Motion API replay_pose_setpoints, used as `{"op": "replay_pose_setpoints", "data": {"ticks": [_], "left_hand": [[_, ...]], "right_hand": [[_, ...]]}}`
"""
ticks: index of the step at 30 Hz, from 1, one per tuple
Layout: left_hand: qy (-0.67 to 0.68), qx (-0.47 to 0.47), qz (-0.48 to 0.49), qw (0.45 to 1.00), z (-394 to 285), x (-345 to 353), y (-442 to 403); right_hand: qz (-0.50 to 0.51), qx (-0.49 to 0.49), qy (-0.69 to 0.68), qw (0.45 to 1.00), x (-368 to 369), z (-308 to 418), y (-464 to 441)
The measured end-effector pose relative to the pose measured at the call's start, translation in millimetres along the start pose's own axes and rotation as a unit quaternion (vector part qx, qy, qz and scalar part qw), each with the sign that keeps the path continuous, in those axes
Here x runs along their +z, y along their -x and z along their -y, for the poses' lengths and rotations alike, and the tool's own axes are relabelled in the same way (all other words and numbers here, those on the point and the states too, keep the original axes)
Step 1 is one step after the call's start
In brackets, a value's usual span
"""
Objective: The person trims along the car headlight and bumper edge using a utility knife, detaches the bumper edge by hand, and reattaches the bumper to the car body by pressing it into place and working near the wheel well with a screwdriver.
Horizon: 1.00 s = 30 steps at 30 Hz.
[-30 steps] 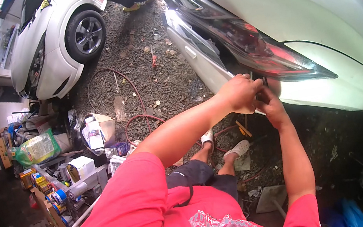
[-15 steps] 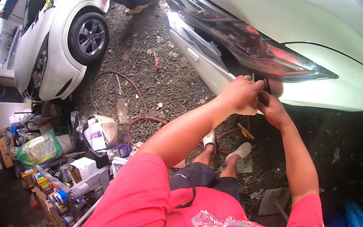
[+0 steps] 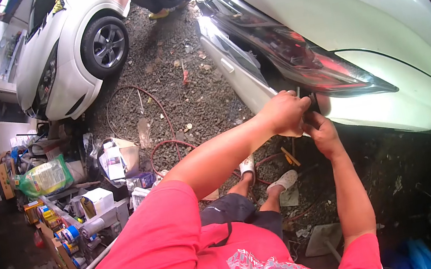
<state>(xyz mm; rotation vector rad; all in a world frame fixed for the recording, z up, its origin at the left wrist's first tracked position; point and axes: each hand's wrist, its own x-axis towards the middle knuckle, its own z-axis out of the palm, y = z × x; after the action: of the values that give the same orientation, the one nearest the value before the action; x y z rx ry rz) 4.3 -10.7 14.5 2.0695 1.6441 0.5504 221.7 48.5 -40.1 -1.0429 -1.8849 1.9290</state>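
Grey rod (image 3: 298,91) — prob. in L hand (image 3: 287,114)

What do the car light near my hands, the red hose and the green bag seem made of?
The car light: probably clear plastic, glossy, since it's see-through and carries bright reflections. The hose: likely rubber or soft plastic, given its smooth loops; finish unclear. The bag: seemingly thin, shiny plastic, judging by its glints.

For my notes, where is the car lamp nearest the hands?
In the head view, the lamp is right of centre on the nearer white car, pictured just above the left hand and right hand.
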Motion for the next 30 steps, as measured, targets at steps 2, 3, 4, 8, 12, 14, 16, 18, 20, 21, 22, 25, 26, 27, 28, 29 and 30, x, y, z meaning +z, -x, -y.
{"op": "replay_pose_setpoints", "data": {"ticks": [2, 3, 4, 8, 12, 14, 16, 18, 20, 21, 22, 25, 26, 27, 28, 29, 30], "left_hand": [[-0.003, -0.009, 0.02, 1.0, -2.4, -3.9, 0.1], [-0.004, -0.008, 0.021, 1.0, -1.0, -1.8, 0.1], [-0.004, -0.014, 0.02, 1.0, 0.1, 0.9, 0.5], [-0.002, -0.027, 0.025, 0.999, 0.7, -2.8, -1.6], [-0.008, -0.042, 0.028, 0.999, -1.5, -6.6, -1.8], [0.001, -0.008, 0.017, 1.0, 3.7, -1.9, -0.9], [0.003, -0.006, 0.008, 1.0, 4.6, -2.9, 1.1], [-0.014, -0.004, 0.018, 1.0, 5.3, -2.2, 1.2], [-0.007, 0.001, 0.006, 1.0, 7.8, -1.0, -0.1], [-0.004, 0.011, 0.002, 1.0, 6.3, -0.6, -0.7], [-0.003, 0.013, -0.001, 1.0, 5.5, -1.0, -1.2], [0.017, -0.015, 0.004, 1.0, 4.5, -3.8, 1.4], [0.017, -0.012, 0.003, 1.0, 4.2, -5.0, 2.6], [0.018, -0.009, 0.003, 1.0, 4.4, -4.3, 3.4], [0.017, -0.009, 0.002, 1.0, 5.6, -3.3, 2.4], [0.017, -0.003, -0.001, 1.0, 6.1, -0.9, 1.5], [0.017, 0.004, -0.003, 1.0, 7.2, 0.8, 1.0]], "right_hand": [[0.012, 0.002, 0.002, 1.0, 0.9, 0.9, -0.2], [0.011, 0.001, 0.001, 1.0, 1.5, 4.5, -0.8], [0.021, 0.013, -0.006, 1.0, 1.0, 8.7, -0.9], [0.037, 0.026, -0.002, 0.999, 1.6, 40.1, -7.4], [0.078, 0.149, 0.143, 0.975, -3.0, 39.1, -29.8], [0.066, 0.147, 0.216, 0.963, -2.4, 24.4, -34.7], [0.071, 0.127, 0.192, 0.971, -0.1, 24.2, -32.3], [0.048, 0.113, 0.163, 0.979, 2.5, 21.0, -30.5], [0.029, 0.108, 0.19, 0.975, 1.9, 20.9, -30.2], [0.031, 0.124, 0.206, 0.97, 2.3, 23.2, -29.3], [0.032, 0.139, 0.221, 0.965, 2.1, 25.8, -29.7], [0.027, 0.155, 0.232, 0.96, 7.2, 29.9, -29.6], [0.027, 0.153, 0.233, 0.96, 8.4, 23.0, -29.3], [0.007, 0.136, 0.216, 0.967, 12.1, 17.1, -27.7], [-0.015, 0.119, 0.199, 0.973, 12.7, 12.8, -28.6], [-0.015, 0.119, 0.2, 0.972, 8.5, 9.8, -29.0], [0.001, 0.117, 0.216, 0.969, 8.8, 19.9, -27.9]]}}
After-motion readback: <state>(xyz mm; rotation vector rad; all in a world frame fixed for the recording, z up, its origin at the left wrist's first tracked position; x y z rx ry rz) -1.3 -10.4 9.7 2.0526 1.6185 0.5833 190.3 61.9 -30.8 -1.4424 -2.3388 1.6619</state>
